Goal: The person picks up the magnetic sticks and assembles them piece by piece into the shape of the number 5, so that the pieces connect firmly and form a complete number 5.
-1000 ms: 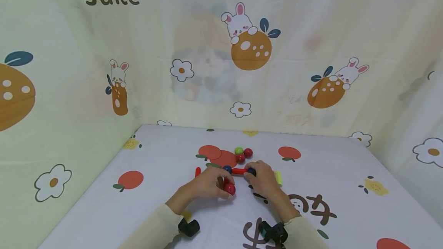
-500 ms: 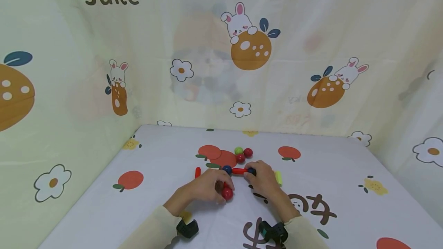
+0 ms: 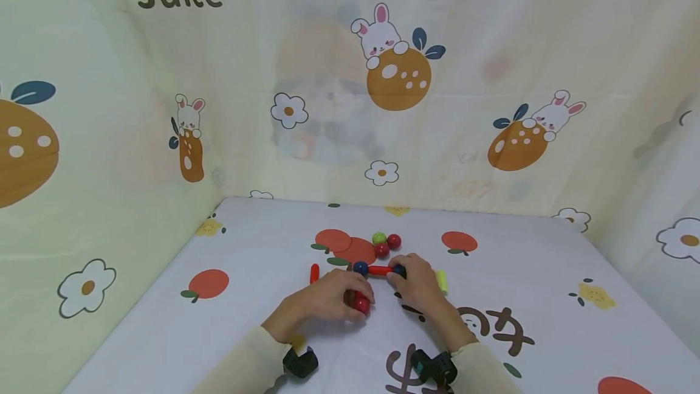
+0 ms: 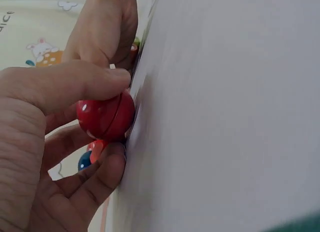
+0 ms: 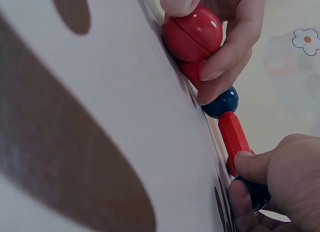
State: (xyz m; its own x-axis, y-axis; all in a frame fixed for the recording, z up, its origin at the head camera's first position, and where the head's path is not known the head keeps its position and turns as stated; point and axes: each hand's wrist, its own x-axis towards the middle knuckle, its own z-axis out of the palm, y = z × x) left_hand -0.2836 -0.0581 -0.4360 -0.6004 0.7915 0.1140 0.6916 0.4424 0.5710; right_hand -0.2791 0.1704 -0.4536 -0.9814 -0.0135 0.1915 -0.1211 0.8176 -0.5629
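A glossy red ball [image 4: 102, 118] is pinched on the near side by the left hand [image 3: 332, 295], a glossy dark-blue ball [image 5: 259, 194] by the right hand [image 3: 417, 283]; a grooved red rod [image 5: 233, 134] is seemingly attached, a far glossy green ball [image 3: 380, 238] left loose.

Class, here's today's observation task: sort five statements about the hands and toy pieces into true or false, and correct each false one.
1. The left hand holds a red ball. True.
2. The right hand holds a yellow-green stick. False: its fingers grip a dark blue ball.
3. A red rod lies between that dark blue ball and a second blue ball. True.
4. A green ball sits beside two red balls. True.
5. The green ball is nearer the person than the left hand is. False: it lies farther away.
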